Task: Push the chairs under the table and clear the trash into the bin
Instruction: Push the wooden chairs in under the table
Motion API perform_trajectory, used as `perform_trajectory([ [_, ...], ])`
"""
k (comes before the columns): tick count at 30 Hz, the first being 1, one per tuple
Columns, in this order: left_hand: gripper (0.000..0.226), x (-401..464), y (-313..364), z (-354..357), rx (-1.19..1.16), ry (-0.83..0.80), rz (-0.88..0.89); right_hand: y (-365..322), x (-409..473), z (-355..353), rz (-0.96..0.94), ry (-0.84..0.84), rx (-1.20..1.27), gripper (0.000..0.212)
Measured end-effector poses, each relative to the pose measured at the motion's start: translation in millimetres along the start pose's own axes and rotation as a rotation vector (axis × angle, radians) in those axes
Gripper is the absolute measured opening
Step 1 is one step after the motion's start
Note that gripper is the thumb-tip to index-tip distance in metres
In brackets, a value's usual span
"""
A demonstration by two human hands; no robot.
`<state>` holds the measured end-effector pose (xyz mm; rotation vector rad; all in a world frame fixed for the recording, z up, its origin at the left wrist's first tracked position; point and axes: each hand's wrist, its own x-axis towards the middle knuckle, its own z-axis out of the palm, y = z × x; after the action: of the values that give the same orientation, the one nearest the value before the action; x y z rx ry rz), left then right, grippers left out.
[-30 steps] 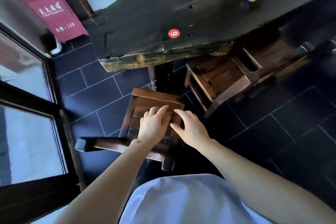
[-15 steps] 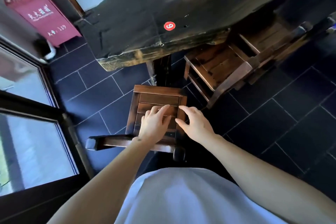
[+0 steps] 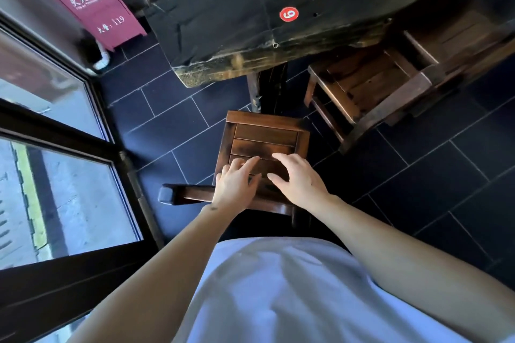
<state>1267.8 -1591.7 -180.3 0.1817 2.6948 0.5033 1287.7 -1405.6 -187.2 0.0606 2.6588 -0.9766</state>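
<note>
Chair-pushing step. Both hands, left hand (image 3: 235, 189) and right hand (image 3: 299, 182), rested on chair (image 3: 264, 136) back rail, fingers (image 3: 248, 163) spread, gripping nothing. Chair stood short of tabletop (image 3: 250, 17) end; next likely forward shove.

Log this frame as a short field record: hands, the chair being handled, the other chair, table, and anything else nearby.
left hand: flat on seat of near chair, fingers spread
right hand: flat on same seat, beside the left
near dark wooden slatted chair: out from table, front edge near table leg
second brown wooden chair: partly under table
dark rough wooden table: red round sticker
red box with white lettering: on floor beside the table's end
</note>
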Motion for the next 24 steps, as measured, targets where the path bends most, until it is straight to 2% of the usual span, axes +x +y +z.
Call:
perform_trajectory([
  [8,0.044,6.6,-55.9,3.9,0.012,-0.105,0.126,-33.8,-3.6,45.2,0.156,0.035,0.033,0.054],
  [12,0.044,11.9,-98.5,5.7,0.039,-0.222,0.254,-57.0,-11.0,82.1,0.266,0.087,0.029,0.052],
  [17,0.044,9.1,-130.1,-12.3,0.049,-0.195,0.291,-73.3,-39.2,117.2,0.347,0.004,-0.027,0.055],
  [21,0.046,0.9,-136.8,-7.2,0.05,-0.201,0.315,-77.4,-35.6,121.3,0.295,0.024,-0.09,0.055],
  [24,0.046,-4.3,-136.6,-0.7,0.07,-0.191,0.269,-73.3,-24.4,122.1,0.212,-0.038,-0.163,0.055],
])
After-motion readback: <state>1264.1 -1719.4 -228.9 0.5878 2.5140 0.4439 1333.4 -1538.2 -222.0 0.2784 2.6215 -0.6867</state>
